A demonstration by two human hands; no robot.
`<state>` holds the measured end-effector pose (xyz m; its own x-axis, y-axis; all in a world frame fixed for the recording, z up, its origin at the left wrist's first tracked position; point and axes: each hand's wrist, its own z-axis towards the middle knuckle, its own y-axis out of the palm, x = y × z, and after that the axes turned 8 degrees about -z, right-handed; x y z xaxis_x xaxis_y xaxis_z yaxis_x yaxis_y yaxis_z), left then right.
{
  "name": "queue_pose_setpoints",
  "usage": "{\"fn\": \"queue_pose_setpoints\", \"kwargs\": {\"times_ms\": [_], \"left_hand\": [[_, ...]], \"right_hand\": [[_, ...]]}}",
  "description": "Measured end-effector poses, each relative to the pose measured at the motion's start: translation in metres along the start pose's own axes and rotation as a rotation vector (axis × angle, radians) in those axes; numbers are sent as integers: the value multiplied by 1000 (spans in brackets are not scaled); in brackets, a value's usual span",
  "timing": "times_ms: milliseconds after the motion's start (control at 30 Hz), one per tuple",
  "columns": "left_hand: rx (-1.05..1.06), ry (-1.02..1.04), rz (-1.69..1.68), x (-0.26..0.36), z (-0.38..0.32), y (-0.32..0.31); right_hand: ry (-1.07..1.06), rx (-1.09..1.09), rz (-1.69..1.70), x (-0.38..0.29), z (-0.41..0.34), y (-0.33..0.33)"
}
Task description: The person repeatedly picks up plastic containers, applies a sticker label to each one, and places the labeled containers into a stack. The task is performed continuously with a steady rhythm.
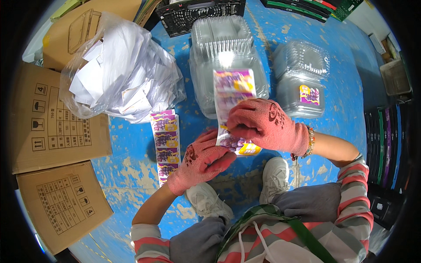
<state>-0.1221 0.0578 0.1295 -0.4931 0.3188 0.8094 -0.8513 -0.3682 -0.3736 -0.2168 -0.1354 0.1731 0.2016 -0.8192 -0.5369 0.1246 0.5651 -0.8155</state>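
A strip of purple and yellow grape stickers is held up between my two gloved hands, its upper part blurred. My right hand, in a pink work glove, pinches the strip near its lower end from the right. From the left, my left hand, gloved alike, has its fingers at the strip's lower left edge; the fingertips are partly hidden behind it. Left of that hand, more grape sticker strips lie on the blue floor. Beyond my hands stand stacked clear plastic clamshell containers, the lower ones in a plastic bag.
A smaller clamshell stack at right bears a grape sticker. At left sit a clear bag of white paper pieces and cardboard boxes. A black crate stands at the back; folded crates line the right.
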Motion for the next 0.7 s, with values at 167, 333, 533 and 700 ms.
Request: {"fn": "queue_pose_setpoints", "kwargs": {"times_ms": [167, 333, 533, 700], "left_hand": [[3, -18, 21, -1, -4, 3], [-23, 80, 70, -1, -1, 4], [-21, -118, -49, 5, 0, 11], [57, -272, -226, 12, 2, 7]], "right_hand": [[-19, 160, -96, 3, -2, 15], [-145, -58, 77, 12, -4, 10], [11, 97, -33, 5, -10, 11], [0, 180, -20, 2, -5, 14]]}}
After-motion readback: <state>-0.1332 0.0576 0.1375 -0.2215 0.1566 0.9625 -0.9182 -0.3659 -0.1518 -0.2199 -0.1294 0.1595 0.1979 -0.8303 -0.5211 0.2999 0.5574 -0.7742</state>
